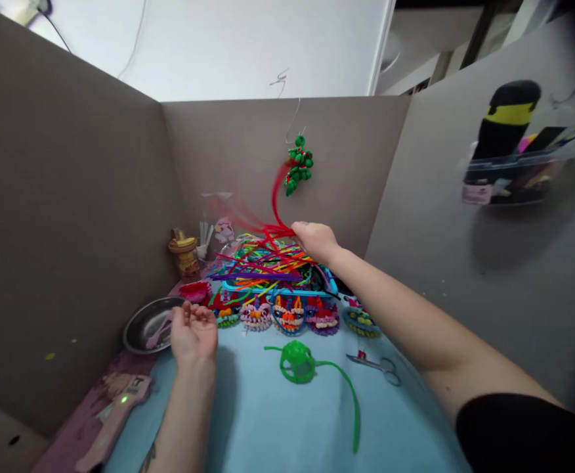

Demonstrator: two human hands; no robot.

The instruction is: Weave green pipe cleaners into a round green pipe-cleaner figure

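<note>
My right hand is closed around a bundle of red pipe cleaners, above a heap of many-coloured pipe cleaners in a blue tray. The far ends of the red stems are smeared by motion. Near the metal bowl, my left hand is held palm up, its fingers loosely curled with nothing visible in them. A green pipe-cleaner piece, round with two loose ends, lies on the blue mat. To its right rest the scissors.
Several colourful lion-like heads line the tray's front. A pink tool with a green light lies front left. A jar stands back left. A green ornament hangs before the back panel; a clear box hangs on the right panel.
</note>
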